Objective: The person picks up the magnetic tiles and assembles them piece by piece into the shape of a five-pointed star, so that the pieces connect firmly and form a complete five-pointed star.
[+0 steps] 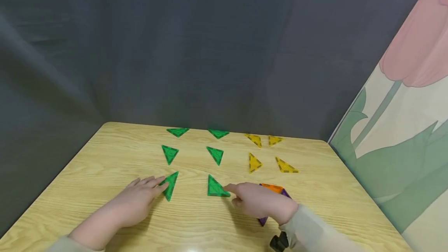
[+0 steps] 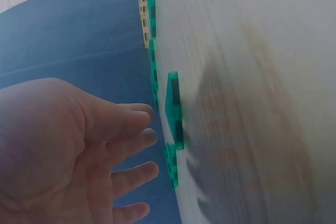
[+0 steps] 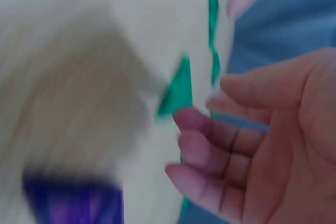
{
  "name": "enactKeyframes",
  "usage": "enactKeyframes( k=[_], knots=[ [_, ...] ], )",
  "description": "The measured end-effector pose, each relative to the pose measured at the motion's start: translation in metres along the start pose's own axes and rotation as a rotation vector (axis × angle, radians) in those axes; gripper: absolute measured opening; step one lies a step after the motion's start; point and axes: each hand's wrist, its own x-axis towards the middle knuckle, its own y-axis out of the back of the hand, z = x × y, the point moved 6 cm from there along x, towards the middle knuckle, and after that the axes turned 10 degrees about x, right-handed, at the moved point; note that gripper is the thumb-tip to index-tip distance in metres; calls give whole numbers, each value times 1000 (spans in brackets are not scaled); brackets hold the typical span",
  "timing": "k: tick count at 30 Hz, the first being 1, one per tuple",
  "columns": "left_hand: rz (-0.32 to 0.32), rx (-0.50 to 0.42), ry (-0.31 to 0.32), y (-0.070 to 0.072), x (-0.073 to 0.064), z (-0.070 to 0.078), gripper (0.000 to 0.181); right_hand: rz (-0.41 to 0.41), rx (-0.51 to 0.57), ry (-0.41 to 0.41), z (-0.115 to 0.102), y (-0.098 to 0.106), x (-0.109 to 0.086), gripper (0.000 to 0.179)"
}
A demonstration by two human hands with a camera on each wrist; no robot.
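My left hand (image 1: 138, 197) is at the front left green triangular magnetic tile (image 1: 171, 185), its fingertips overlapping the tile's left side in the head view. In the left wrist view the thumb and fingers (image 2: 134, 179) are apart from each other, with nothing between them. My right hand (image 1: 257, 199) reaches its index finger to the right corner of the front right green tile (image 1: 215, 188). The right wrist view shows its fingers (image 3: 202, 156) loosely bent and holding nothing, with a green tile (image 3: 181, 90) just beyond the fingertips.
Several more green tiles (image 1: 170, 154) lie in rows farther back on the wooden table (image 1: 98, 166). Yellow triangular tiles (image 1: 254, 162) lie at the back right. Orange (image 1: 272, 187) and purple tiles (image 1: 263, 221) are partly hidden under my right forearm. A dark curtain (image 1: 196, 57) hangs behind the table.
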Motion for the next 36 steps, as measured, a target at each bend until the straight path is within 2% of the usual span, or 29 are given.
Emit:
enactKeyframes(
  k=[6,9,14,24,28,36],
  knots=[
    [-33,-32,17,-8,4,2,43,49,-65,-31,-17,-21,28,57],
    [-41,-38,23,-12,5,2,42,63,-92,-56,-17,-24,33,58],
    [-35,-40,29,-15,7,0,42,29,-167,-97,-15,-29,39,60],
    [-27,-27,34,-18,7,-4,43,55,-314,-36,-16,-30,43,60],
    [-22,-25,32,-17,7,-3,43,46,-307,21,-18,-30,43,58],
    [-37,-14,30,-17,7,2,46,-31,-172,112,-22,-31,49,56]
  ],
)
